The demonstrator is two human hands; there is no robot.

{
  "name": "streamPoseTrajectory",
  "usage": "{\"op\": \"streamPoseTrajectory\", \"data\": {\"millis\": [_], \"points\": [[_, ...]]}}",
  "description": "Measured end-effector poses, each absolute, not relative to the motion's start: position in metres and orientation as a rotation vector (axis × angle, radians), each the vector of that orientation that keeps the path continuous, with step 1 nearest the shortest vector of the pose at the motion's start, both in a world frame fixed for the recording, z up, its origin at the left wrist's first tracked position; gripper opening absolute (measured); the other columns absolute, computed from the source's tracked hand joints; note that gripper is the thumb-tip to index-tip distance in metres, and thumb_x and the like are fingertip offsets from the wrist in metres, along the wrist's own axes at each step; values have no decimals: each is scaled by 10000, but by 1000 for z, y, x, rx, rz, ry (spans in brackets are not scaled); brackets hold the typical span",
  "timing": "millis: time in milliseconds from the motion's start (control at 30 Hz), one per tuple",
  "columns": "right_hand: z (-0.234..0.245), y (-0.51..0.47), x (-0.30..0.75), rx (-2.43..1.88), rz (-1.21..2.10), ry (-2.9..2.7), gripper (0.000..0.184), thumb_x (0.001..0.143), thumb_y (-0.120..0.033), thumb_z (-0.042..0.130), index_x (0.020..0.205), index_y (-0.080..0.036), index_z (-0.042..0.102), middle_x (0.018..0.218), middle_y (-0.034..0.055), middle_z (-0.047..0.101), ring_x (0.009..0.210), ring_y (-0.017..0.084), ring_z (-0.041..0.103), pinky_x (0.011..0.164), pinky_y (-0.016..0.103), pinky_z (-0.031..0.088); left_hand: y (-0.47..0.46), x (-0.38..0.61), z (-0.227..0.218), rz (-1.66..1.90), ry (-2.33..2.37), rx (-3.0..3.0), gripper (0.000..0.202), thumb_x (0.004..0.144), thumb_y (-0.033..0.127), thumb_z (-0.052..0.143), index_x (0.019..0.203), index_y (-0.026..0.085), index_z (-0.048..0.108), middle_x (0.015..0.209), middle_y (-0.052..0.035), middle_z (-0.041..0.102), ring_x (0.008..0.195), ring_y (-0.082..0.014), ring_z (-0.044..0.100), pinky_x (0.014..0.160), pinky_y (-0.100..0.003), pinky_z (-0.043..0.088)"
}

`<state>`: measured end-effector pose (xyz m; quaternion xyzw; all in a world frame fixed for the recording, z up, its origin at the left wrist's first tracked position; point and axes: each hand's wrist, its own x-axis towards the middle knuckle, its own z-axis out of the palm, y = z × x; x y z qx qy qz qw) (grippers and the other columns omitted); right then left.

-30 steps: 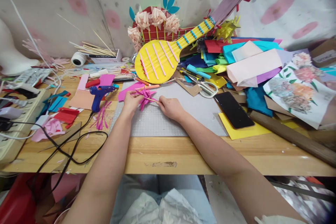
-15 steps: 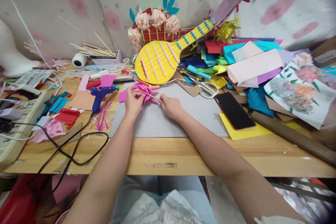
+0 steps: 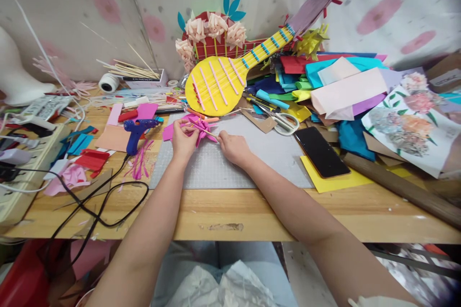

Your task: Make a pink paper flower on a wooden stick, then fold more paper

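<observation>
Bright pink paper strips, bunched like a flower point(image 3: 202, 129), are held over the grey cutting mat point(image 3: 230, 168). My left hand point(image 3: 184, 141) is closed on the left side of this pink paper flower, fingertips pinched together. A thin wooden stick point(image 3: 208, 132) runs across the strips toward my right hand point(image 3: 233, 146), which is closed on the stick's right end. My fingers hide part of the stick and the flower's left side. A flat pink paper piece point(image 3: 168, 132) lies just left of my left hand.
A yellow paper lute point(image 3: 216, 86) leans behind the mat. On the left are a blue glue gun point(image 3: 138, 134) with a looping black cord and pink paper scraps point(image 3: 142, 162). White-handled scissors point(image 3: 287, 124), a phone point(image 3: 322, 151) and piled coloured paper point(image 3: 349, 88) are on the right.
Almost nothing differs. Both hands keep their places, and the pink strips and my right fingers have shifted very slightly.
</observation>
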<state>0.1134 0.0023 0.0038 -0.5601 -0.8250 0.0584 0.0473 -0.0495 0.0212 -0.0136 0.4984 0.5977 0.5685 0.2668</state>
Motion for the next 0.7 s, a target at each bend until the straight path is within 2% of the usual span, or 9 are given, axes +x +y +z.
{"op": "streamPoseTrajectory", "data": {"millis": [267, 533, 700], "points": [[2, -1, 111, -1663, 171, -2561, 342, 951, -337, 173, 1060, -161, 445, 907, 99, 672, 812, 204, 626, 634, 266, 342, 15, -45, -9, 1486, 1794, 1393, 433, 604, 157, 638, 969, 204, 409, 678, 46, 605, 705, -116, 616, 722, -257, 462], [-3, 0, 108, -1615, 154, -2609, 368, 953, -341, 143, 1041, -146, 442, 905, 101, 669, 787, 208, 632, 606, 267, 351, 17, -46, -15, 1449, 1781, 1369, 441, 599, 183, 646, 983, 214, 431, 676, 51, 597, 632, -107, 594, 668, -245, 444], [-4, 0, 107, -1610, 133, -2623, 361, 954, -334, 135, 1027, -146, 433, 893, 102, 667, 782, 211, 632, 591, 272, 358, 19, -48, -16, 1420, 1770, 1388, 470, 611, 182, 634, 1027, 207, 418, 701, 41, 614, 659, -114, 606, 682, -253, 449]]}}
